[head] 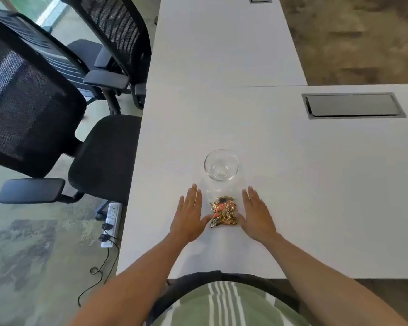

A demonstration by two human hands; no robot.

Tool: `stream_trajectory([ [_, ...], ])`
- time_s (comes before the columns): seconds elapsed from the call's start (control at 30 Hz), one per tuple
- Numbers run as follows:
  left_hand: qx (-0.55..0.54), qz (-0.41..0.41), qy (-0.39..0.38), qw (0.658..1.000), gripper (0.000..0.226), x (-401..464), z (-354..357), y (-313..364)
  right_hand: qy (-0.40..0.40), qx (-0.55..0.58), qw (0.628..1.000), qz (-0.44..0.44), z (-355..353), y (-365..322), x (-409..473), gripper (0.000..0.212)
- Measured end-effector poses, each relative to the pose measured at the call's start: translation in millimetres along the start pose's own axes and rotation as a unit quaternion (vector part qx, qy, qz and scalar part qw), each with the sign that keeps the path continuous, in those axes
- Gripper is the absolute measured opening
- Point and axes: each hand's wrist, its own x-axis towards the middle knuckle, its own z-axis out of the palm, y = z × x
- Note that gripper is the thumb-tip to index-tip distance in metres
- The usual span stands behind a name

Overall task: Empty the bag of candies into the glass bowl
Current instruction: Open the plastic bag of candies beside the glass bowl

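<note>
- Looking down from the head camera, I see my left hand [189,214] and right hand [257,214] flat, fingers spread, gripping nothing, flanking the bag of candies [223,212] on the white surface [316,184].
- Glass bowl [221,164] sits empty just beyond the bag.

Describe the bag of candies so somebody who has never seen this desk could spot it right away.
Start at the white table and find the empty glass bowl near its front edge. Just nearer the person, between the open left hand and right hand, lies the bag of candies. It is a clear plastic bag of gold and orange wrappers, the only colourful thing on the tabletop.
</note>
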Motion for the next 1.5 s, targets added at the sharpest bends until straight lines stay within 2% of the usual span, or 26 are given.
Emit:
stream_trajectory([
  [0.13,-0.164,-0.027,-0.074,0.983,0.084,-1.4,11.7,19.1,-0.088,0.035,0.996,-0.003,10.8,-11.9,-1.2,0.073],
  [0.23,-0.257,-0.069,-0.075,0.961,0.086,5.2,15.7,29.6,-0.085,0.066,0.994,0.007,14.3,-16.5,1.8,0.07],
  [0.37,-0.368,-0.1,-0.043,0.923,0.083,15.7,11.2,36.3,-0.06,0.128,0.989,0.04,9.6,-22.2,11.2,0.045],
  [0.43,-0.406,-0.126,-0.042,0.904,0.086,18.1,9.8,36.0,-0.052,0.162,0.983,0.061,7.9,-26.0,13.4,0.04],
  [0.6,-0.492,-0.182,-0.048,0.85,0.095,18.1,7.7,30.7,-0.061,0.233,0.967,0.084,11.5,-25.0,12.3,0.053],
  [0.7,-0.525,-0.213,-0.052,0.823,0.085,14.6,6.0,31.1,-0.054,0.283,0.951,0.113,14.1,-21.8,8.2,0.056],
  [0.77,-0.509,-0.214,-0.054,0.832,0.063,12.4,4.7,33.1,-0.044,0.303,0.944,0.12,14.6,-19.4,4.6,0.059],
  [0.87,-0.437,-0.178,-0.041,0.881,0.033,9.7,-1.2,36.6,-0.032,0.326,0.939,0.106,14.1,-17.4,0.5,0.056],
  [0.97,-0.352,-0.116,0.012,0.929,0.026,6.4,-4.7,38.3,-0.019,0.342,0.935,0.094,11.3,-16.9,-1.8,0.049],
  [1.07,-0.318,-0.075,0.05,0.944,0.023,2.1,-10.0,38.7,-0.004,0.341,0.937,0.079,8.1,-16.7,-2.0,0.045],
  [1.17,-0.306,-0.056,0.069,0.948,0.019,0.2,-17.2,39.8,0.007,0.332,0.942,0.055,3.3,-17.7,-0.1,0.041],
  [1.3,-0.333,-0.086,0.044,0.938,0.012,0.8,-25.5,40.6,0.018,0.337,0.94,0.047,2.0,-21.5,0.1,0.037],
  [1.43,-0.433,-0.138,0.013,0.89,0.011,1.0,-30.6,41.7,0.084,0.355,0.929,0.066,2.3,-26.0,-3.2,0.032],
  [1.5,-0.483,-0.168,0.006,0.859,0.012,0.7,-30.5,42.1,0.095,0.391,0.909,0.106,1.6,-27.8,-5.0,0.02],
])
